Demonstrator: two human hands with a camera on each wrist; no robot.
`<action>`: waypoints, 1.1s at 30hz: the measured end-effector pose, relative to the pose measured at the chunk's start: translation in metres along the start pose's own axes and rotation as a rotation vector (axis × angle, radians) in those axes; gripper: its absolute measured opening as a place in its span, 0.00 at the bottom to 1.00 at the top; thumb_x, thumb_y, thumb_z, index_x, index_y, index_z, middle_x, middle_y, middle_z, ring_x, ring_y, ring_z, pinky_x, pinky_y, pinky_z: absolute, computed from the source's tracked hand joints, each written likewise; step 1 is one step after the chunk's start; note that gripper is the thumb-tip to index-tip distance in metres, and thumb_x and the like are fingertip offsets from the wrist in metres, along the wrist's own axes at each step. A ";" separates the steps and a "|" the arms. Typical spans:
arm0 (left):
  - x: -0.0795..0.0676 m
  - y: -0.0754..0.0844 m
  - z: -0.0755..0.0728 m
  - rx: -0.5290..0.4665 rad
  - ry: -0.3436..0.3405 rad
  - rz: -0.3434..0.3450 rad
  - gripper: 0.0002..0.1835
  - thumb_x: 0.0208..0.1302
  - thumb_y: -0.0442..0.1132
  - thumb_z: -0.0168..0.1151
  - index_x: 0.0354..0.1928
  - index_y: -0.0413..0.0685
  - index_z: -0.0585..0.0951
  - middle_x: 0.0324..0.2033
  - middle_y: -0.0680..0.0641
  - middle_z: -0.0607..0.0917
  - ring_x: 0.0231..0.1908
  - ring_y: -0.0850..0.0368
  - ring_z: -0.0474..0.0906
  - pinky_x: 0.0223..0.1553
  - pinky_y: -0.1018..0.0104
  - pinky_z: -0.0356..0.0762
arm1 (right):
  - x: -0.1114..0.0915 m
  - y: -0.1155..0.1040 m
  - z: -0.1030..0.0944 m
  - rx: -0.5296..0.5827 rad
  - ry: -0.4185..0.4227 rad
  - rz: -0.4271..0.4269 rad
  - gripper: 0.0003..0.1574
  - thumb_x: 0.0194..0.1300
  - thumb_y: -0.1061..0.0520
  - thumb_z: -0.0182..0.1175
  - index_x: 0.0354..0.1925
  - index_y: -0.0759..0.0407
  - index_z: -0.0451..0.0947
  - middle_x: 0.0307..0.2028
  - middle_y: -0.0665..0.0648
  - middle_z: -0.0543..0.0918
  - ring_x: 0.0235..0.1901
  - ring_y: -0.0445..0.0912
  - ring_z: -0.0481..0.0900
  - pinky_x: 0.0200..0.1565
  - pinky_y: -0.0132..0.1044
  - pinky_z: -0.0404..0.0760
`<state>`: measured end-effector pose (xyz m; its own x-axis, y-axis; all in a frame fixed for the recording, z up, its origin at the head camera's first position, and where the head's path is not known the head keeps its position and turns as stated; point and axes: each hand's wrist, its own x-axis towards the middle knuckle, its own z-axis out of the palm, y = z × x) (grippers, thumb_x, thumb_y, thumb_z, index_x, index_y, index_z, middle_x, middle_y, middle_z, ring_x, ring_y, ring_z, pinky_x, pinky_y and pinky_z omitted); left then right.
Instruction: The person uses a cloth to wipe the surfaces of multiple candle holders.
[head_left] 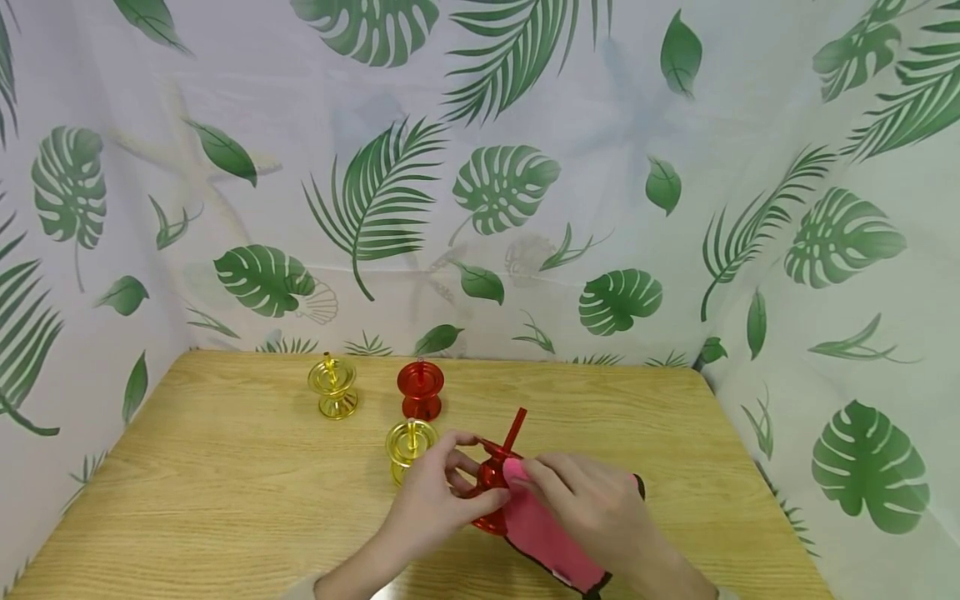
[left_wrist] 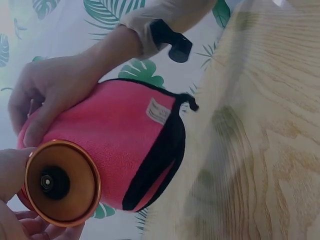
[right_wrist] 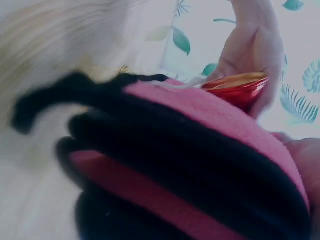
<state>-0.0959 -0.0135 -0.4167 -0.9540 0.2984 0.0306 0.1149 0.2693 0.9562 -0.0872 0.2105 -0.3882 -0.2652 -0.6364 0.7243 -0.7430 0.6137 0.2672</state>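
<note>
My left hand grips a shiny red candle holder, tilted, with its thin rod pointing up to the right. In the left wrist view the hollow underside of the holder's base faces the camera. My right hand holds a pink cloth with black edging, its fingertips pressing a fold of it against the holder near the upper dish. The cloth hangs down below the right hand and covers part of the holder's right side. In the right wrist view the black-edged folds fill much of the picture.
On the wooden table stand a gold candle holder at the back left and a red one beside it. Another gold candle holder stands just behind my left hand. A leaf-printed curtain encloses the table's back and sides.
</note>
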 end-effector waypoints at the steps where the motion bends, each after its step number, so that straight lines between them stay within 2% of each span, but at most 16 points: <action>1: 0.000 -0.001 0.001 0.038 0.010 0.014 0.35 0.58 0.50 0.79 0.63 0.43 0.76 0.39 0.48 0.90 0.31 0.62 0.84 0.33 0.70 0.83 | 0.003 -0.001 -0.001 -0.007 -0.035 0.004 0.26 0.85 0.47 0.47 0.40 0.58 0.86 0.31 0.51 0.86 0.24 0.40 0.83 0.30 0.31 0.86; 4: 0.000 -0.002 0.002 0.123 0.034 0.050 0.36 0.58 0.50 0.79 0.63 0.42 0.76 0.39 0.46 0.91 0.30 0.65 0.85 0.32 0.72 0.82 | 0.012 -0.003 -0.002 -0.023 -0.106 0.003 0.28 0.86 0.46 0.43 0.39 0.57 0.84 0.30 0.50 0.84 0.23 0.39 0.80 0.27 0.27 0.83; 8: -0.001 -0.003 0.002 0.114 0.039 0.048 0.37 0.58 0.50 0.80 0.64 0.41 0.76 0.41 0.45 0.91 0.32 0.63 0.86 0.32 0.72 0.83 | 0.019 -0.004 -0.001 -0.026 -0.123 0.004 0.27 0.86 0.45 0.43 0.37 0.55 0.82 0.28 0.48 0.82 0.22 0.37 0.75 0.22 0.23 0.75; 11: -0.002 -0.003 0.001 0.056 0.028 0.010 0.37 0.59 0.50 0.79 0.66 0.43 0.75 0.42 0.45 0.90 0.35 0.61 0.85 0.35 0.71 0.83 | 0.019 -0.003 0.000 0.000 -0.104 0.016 0.27 0.85 0.44 0.45 0.37 0.55 0.83 0.29 0.48 0.83 0.21 0.37 0.77 0.24 0.24 0.78; 16: -0.002 -0.003 -0.003 -0.098 0.010 -0.045 0.37 0.60 0.46 0.79 0.67 0.43 0.74 0.42 0.44 0.89 0.37 0.57 0.82 0.36 0.67 0.83 | 0.009 0.001 0.001 0.056 -0.055 0.069 0.28 0.83 0.42 0.48 0.38 0.56 0.87 0.32 0.50 0.87 0.23 0.39 0.85 0.30 0.30 0.86; 20: -0.002 -0.002 -0.006 -0.204 -0.017 -0.063 0.35 0.60 0.43 0.78 0.67 0.42 0.74 0.41 0.42 0.90 0.36 0.55 0.82 0.35 0.65 0.82 | -0.001 0.007 0.006 0.104 0.033 0.079 0.26 0.83 0.45 0.52 0.38 0.58 0.88 0.31 0.52 0.89 0.24 0.41 0.86 0.29 0.31 0.86; 24: -0.001 0.000 -0.008 -0.251 -0.045 -0.085 0.35 0.62 0.44 0.77 0.67 0.42 0.73 0.41 0.42 0.90 0.36 0.55 0.82 0.35 0.64 0.81 | -0.010 0.012 0.012 0.128 0.115 0.052 0.22 0.82 0.49 0.55 0.39 0.60 0.87 0.32 0.53 0.88 0.23 0.41 0.86 0.27 0.31 0.85; 29: -0.002 0.002 -0.008 -0.227 -0.050 -0.081 0.35 0.63 0.45 0.77 0.68 0.42 0.72 0.42 0.43 0.90 0.38 0.56 0.81 0.35 0.65 0.81 | -0.017 0.016 0.017 0.126 0.132 0.027 0.22 0.82 0.50 0.55 0.38 0.62 0.87 0.31 0.53 0.87 0.23 0.42 0.85 0.27 0.31 0.85; 33: -0.003 0.002 -0.006 -0.146 -0.022 -0.047 0.35 0.63 0.46 0.77 0.68 0.44 0.73 0.43 0.43 0.89 0.38 0.55 0.80 0.38 0.66 0.81 | -0.018 0.015 0.017 0.098 0.118 -0.001 0.22 0.82 0.50 0.55 0.37 0.62 0.87 0.29 0.54 0.87 0.23 0.42 0.85 0.26 0.31 0.85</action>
<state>-0.0941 -0.0192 -0.4134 -0.9509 0.3088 -0.0201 0.0270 0.1475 0.9887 -0.1037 0.2231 -0.4082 -0.1951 -0.5740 0.7952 -0.8012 0.5610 0.2084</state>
